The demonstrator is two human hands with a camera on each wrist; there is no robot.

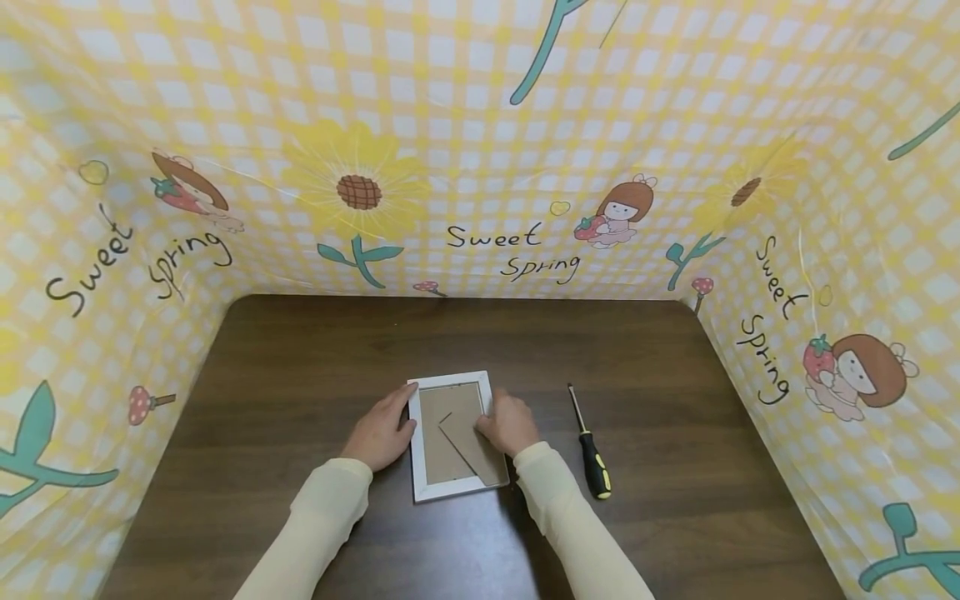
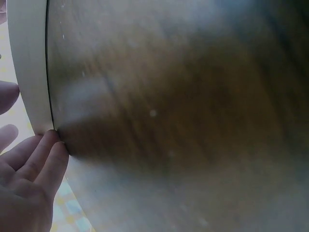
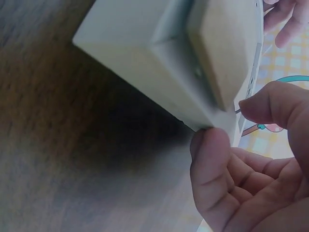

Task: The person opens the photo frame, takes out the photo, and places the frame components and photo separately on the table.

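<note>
A white picture frame [image 1: 418,442] lies back side up on the table. Its brown backing board [image 1: 450,450] sits askew, the lower right corner over the frame's rim; an angled stand-leg outline marks the board. My left hand [image 1: 378,431] rests along the left edge, its straight fingers touching the frame's side in the left wrist view. At the right edge, my right hand [image 1: 512,423] grips the frame, thumb over the board side and curled index finger against the outer side. In the right wrist view the board [image 3: 222,48] stands raised from the frame's recess.
A screwdriver [image 1: 591,454] with a black and yellow handle lies right of the right hand, its tip pointing away. The dark wooden table [image 1: 300,350] is bordered at the back and both sides by yellow checked cloth [image 1: 480,150].
</note>
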